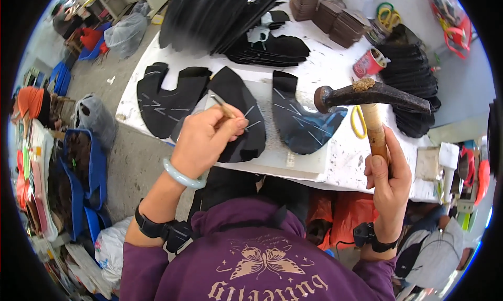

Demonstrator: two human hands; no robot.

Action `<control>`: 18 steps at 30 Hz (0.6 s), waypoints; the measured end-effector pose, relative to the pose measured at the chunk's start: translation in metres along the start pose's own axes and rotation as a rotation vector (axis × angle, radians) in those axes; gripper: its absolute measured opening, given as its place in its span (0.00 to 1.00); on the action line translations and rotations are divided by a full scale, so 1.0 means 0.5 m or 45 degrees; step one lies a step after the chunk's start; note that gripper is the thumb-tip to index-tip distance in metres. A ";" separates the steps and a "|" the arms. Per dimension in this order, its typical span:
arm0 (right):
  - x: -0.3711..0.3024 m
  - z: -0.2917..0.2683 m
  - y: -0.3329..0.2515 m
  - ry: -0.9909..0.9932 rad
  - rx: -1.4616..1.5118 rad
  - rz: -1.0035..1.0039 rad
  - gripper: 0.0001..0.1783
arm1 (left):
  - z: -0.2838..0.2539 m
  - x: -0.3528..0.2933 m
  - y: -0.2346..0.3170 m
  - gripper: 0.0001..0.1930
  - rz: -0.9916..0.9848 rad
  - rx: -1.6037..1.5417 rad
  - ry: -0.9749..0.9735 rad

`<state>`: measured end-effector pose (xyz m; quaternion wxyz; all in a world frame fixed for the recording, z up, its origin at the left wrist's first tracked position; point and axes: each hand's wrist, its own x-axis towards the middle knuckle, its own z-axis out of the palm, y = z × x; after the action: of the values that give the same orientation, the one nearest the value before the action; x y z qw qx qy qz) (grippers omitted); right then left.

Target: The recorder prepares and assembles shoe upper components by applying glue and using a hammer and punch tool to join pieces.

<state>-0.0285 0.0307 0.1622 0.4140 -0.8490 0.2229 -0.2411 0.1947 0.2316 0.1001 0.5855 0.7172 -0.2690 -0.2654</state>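
Observation:
My left hand [204, 136] is closed on a thin tool [224, 106] with a pale shaft and a dark, narrow end; its exact kind is unclear. It hovers over a leaf-shaped black piece [238, 138] marked with white lines. To the left lies a U-shaped black piece [157, 110], and to the right a curved black piece [288, 125] with a glossy sheen, both lined in white. Above the table's right side, my right hand [390, 178] grips a hammer [374, 94] by its wooden handle, the metal head uppermost.
A pale board [309, 162] lies under the pieces on the white table [139, 104]. Stacks of black pieces [277, 49] and brown blocks [327, 15] stand at the back. A red can [367, 65], yellow-handled scissors [359, 123] and more black stacks [414, 76] are at the right.

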 end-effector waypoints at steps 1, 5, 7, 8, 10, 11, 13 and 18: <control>-0.006 -0.011 0.008 0.020 -0.002 0.018 0.25 | 0.022 0.011 0.008 0.08 0.032 -0.046 -0.046; -0.023 -0.038 0.040 0.036 0.040 0.157 0.25 | 0.090 0.077 0.007 0.09 -0.046 -0.087 -0.252; -0.028 -0.045 0.054 0.051 0.052 0.199 0.26 | 0.116 0.106 0.009 0.09 -0.052 -0.014 -0.280; -0.029 -0.049 0.062 0.047 0.062 0.214 0.26 | 0.126 0.119 0.009 0.09 -0.051 0.049 -0.293; -0.028 -0.056 0.071 0.048 0.079 0.238 0.26 | 0.137 0.137 0.002 0.09 -0.038 0.111 -0.294; -0.025 -0.056 0.071 0.046 0.111 0.263 0.24 | 0.141 0.143 -0.004 0.10 -0.021 0.164 -0.281; -0.019 -0.055 0.076 0.047 0.150 0.295 0.23 | 0.146 0.151 -0.015 0.09 -0.033 0.151 -0.272; -0.005 -0.052 0.088 0.049 0.144 0.296 0.23 | 0.152 0.159 -0.025 0.10 0.007 0.299 -0.250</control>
<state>-0.0536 -0.0080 0.1399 0.4821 -0.7879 0.3137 -0.2200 0.1995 0.1255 0.0691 0.4693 0.7506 -0.3558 -0.2995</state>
